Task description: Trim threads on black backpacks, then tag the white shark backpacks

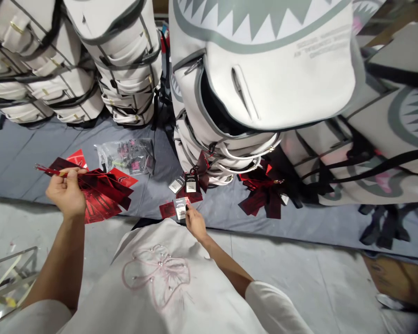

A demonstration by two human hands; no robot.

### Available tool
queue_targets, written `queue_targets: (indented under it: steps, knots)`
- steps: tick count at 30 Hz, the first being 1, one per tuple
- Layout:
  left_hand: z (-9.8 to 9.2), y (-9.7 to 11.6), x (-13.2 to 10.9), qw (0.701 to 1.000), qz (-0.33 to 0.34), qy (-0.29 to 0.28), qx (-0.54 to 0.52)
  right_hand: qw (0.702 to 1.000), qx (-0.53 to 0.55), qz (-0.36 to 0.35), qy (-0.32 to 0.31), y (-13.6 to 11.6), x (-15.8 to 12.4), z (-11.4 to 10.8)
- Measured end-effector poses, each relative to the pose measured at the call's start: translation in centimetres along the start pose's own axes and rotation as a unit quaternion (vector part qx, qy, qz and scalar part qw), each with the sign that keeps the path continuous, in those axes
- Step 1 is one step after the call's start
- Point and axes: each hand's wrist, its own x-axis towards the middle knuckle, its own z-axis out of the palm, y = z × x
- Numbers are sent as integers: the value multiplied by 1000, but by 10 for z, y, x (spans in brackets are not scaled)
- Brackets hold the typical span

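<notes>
My left hand is closed around the strings of a fanned bunch of red and black hang tags, raised over the table's front edge. My right hand pinches the edge of a grey hang tag with a white label close to my body. Beyond it, more dark red tags and a black tag with a white label hang against a stack of white backpacks. The top backpack has a shark-mouth print, and its opening gapes towards me.
A clear plastic bag of small pink and black pieces lies on the grey-covered table. Another bunch of dark red tags rests right of the stack. More backpacks are piled at back left, others at right, with black straps hanging over the edge.
</notes>
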Motion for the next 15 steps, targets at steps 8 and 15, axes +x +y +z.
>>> queue_targets:
  steps: [8,15]
  knots:
    - [7,-13,49,999,25,-23,-22,996,54,-57,-35,-44,25,43]
    - [-55,-42,120,999,-20,-2,41,994,63,-73,-44,-143,87,77]
